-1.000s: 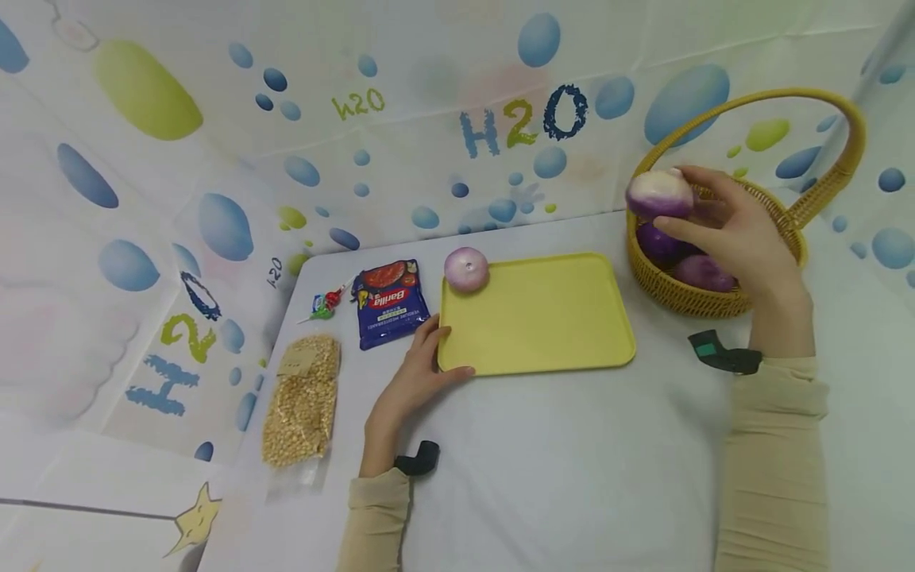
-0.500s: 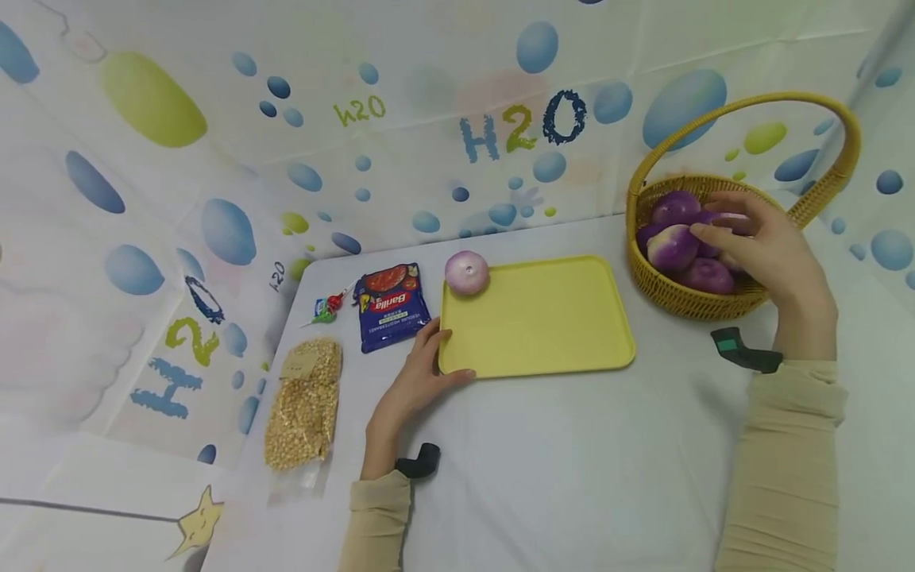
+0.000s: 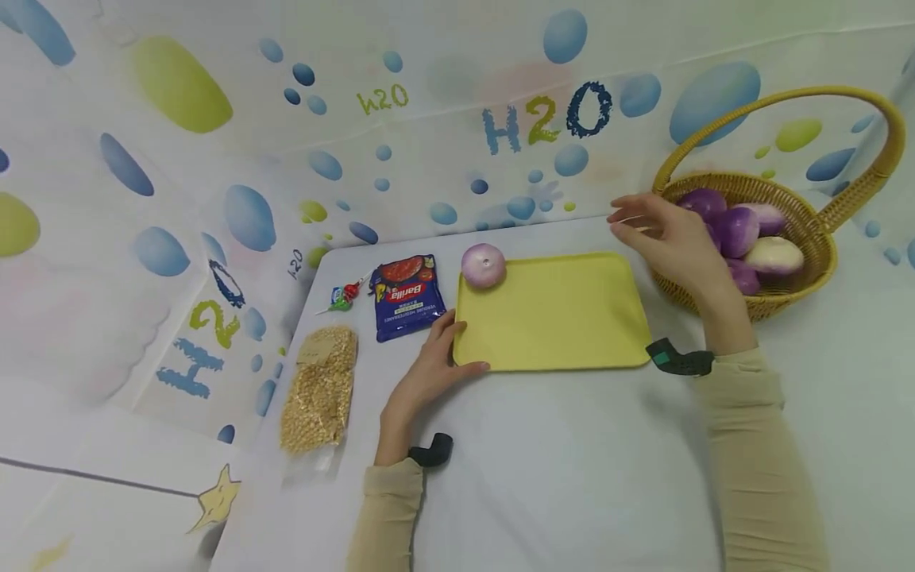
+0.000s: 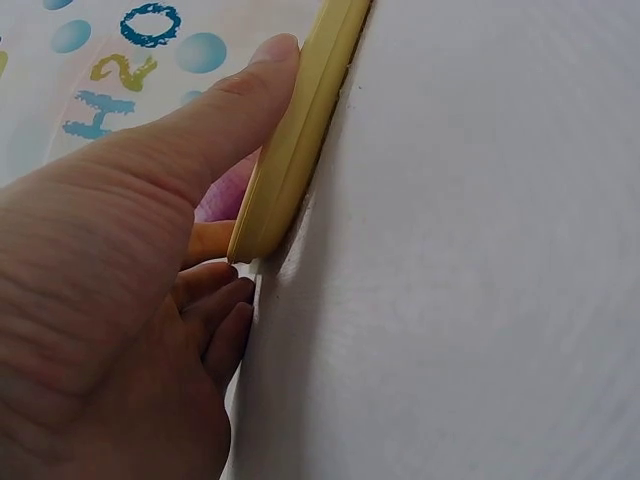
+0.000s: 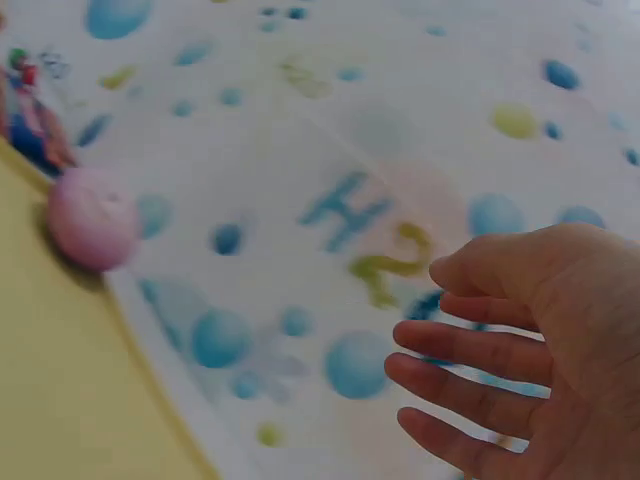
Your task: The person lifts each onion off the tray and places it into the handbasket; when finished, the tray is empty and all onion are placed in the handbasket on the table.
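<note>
My left hand (image 3: 427, 364) holds the near left corner of a yellow tray (image 3: 557, 318), thumb along the front edge and fingers at the left side. In the left wrist view the thumb (image 4: 235, 100) presses the edge of the tray (image 4: 300, 130). On the tray's far left corner sits a pale purple onion (image 3: 484, 266). My right hand (image 3: 668, 238) is empty, held in the air between the tray and a wicker basket (image 3: 829, 258), its fingers loosely spread. Several purple and white onions (image 3: 739, 232) lie in the basket.
Left of the tray lie a blue Barilla sauce pouch (image 3: 407, 300), lollipops (image 3: 345, 295) and a clear bag of yellowish kernels (image 3: 318, 393). The basket's tall handle (image 3: 893, 143) arches up at the right. A patterned cloth (image 3: 457, 183) hangs behind the white table.
My right hand lowered an onion into the basket, let it go and came out leftward toward the tray. My left hand stays at the tray corner. The head view shifted slightly.
</note>
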The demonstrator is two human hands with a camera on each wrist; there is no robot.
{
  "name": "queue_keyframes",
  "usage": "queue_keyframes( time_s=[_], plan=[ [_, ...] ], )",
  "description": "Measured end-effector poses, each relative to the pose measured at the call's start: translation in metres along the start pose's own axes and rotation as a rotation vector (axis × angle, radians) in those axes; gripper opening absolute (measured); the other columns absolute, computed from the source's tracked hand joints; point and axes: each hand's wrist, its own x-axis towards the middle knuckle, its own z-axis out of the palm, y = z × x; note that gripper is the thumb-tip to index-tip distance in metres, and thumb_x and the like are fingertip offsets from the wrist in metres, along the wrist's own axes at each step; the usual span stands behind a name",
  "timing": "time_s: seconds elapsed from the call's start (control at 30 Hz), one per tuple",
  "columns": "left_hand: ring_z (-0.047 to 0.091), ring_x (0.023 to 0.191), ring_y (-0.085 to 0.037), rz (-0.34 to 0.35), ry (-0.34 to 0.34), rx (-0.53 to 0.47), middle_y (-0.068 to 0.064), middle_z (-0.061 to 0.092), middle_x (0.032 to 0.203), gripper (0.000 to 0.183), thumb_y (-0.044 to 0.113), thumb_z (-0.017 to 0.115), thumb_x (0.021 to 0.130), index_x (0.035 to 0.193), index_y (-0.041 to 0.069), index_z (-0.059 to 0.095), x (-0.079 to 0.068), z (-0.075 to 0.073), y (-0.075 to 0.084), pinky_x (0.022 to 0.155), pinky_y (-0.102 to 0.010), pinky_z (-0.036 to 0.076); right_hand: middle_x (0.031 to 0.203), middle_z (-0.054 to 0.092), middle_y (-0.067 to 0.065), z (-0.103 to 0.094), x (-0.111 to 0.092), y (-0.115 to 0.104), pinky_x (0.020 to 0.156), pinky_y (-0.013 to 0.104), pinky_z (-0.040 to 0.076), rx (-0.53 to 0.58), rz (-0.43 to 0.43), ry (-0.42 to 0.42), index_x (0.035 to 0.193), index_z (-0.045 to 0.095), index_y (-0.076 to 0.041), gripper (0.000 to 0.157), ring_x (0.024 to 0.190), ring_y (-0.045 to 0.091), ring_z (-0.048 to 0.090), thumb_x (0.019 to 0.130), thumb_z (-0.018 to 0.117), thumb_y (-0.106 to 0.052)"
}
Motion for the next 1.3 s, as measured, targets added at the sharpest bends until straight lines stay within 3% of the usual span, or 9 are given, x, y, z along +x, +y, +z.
queue_keyframes(
  time_s=[0.1,0.23,0.43,0.6,0.73,0.83,1.0,1.3],
  plan=[
    [0.016,0.142,-0.019,0.004,0.005,0.003,0.007,0.012,0.156,0.091,0.058,0.072,0.074,0.143,0.011,0.037,0.005,0.001,0.004,0.111,-0.046,0.025,0.119,0.062,0.004,0.031,0.009,-0.001,0.090,0.041,0.048,-0.025,-0.054,-0.110,0.130,0.053,-0.018,0.042,0.108,0.020,0.058,0.094,0.057,-0.039],
    [0.017,0.142,-0.018,0.008,-0.003,0.028,0.008,0.012,0.156,0.091,0.060,0.071,0.074,0.143,0.012,0.037,0.010,0.002,0.008,0.111,-0.043,0.025,0.126,0.056,0.008,0.074,0.018,-0.003,0.092,0.046,0.047,-0.024,-0.101,-0.209,0.131,0.050,-0.012,0.046,0.112,0.026,0.056,0.092,0.061,-0.033],
    [0.019,0.141,-0.018,0.053,-0.044,0.060,0.005,0.012,0.156,0.090,0.059,0.070,0.075,0.144,0.011,0.037,0.017,0.006,0.014,0.111,-0.041,0.025,0.136,0.042,0.017,0.125,0.029,-0.008,0.096,0.053,0.041,-0.075,-0.072,-0.231,0.139,0.041,-0.006,0.065,0.121,0.037,0.044,0.085,0.069,-0.029],
    [0.019,0.141,-0.019,0.044,-0.050,0.058,0.006,0.012,0.156,0.091,0.061,0.069,0.075,0.144,0.012,0.036,0.014,0.006,0.012,0.111,-0.042,0.025,0.140,0.032,0.021,0.168,0.047,-0.014,0.100,0.055,0.037,-0.144,-0.031,-0.227,0.143,0.035,-0.010,0.076,0.125,0.037,0.038,0.081,0.074,-0.033],
    [0.019,0.141,-0.019,0.028,-0.027,0.061,0.007,0.012,0.156,0.091,0.062,0.068,0.075,0.144,0.013,0.036,0.007,0.002,0.007,0.111,-0.043,0.026,0.137,0.034,0.020,0.197,0.058,-0.021,0.099,0.051,0.040,-0.173,-0.053,-0.252,0.140,0.037,-0.011,0.075,0.121,0.036,0.039,0.079,0.075,-0.031],
    [0.020,0.141,-0.020,0.014,-0.014,0.055,0.007,0.012,0.156,0.090,0.062,0.068,0.075,0.144,0.014,0.037,0.002,0.000,0.004,0.110,-0.043,0.026,0.132,0.040,0.018,0.208,0.060,-0.027,0.100,0.046,0.040,-0.169,-0.072,-0.276,0.137,0.039,-0.007,0.074,0.117,0.032,0.044,0.078,0.077,-0.030],
    [0.020,0.141,-0.021,0.002,0.000,0.047,0.006,0.012,0.156,0.090,0.061,0.069,0.075,0.144,0.013,0.036,-0.005,-0.007,-0.001,0.110,-0.044,0.026,0.131,0.047,0.014,0.194,0.055,-0.035,0.099,0.042,0.041,-0.121,-0.070,-0.281,0.135,0.041,-0.003,0.076,0.116,0.027,0.048,0.077,0.078,-0.035],
    [0.020,0.141,-0.021,-0.006,0.020,0.022,0.006,0.014,0.156,0.090,0.056,0.072,0.075,0.144,0.011,0.037,-0.005,-0.002,0.003,0.110,-0.044,0.027,0.129,0.050,0.013,0.083,0.018,-0.004,0.094,0.049,0.044,-0.087,0.051,-0.148,0.132,0.042,-0.005,0.083,0.116,0.031,0.050,0.073,0.077,-0.051]
  ],
)
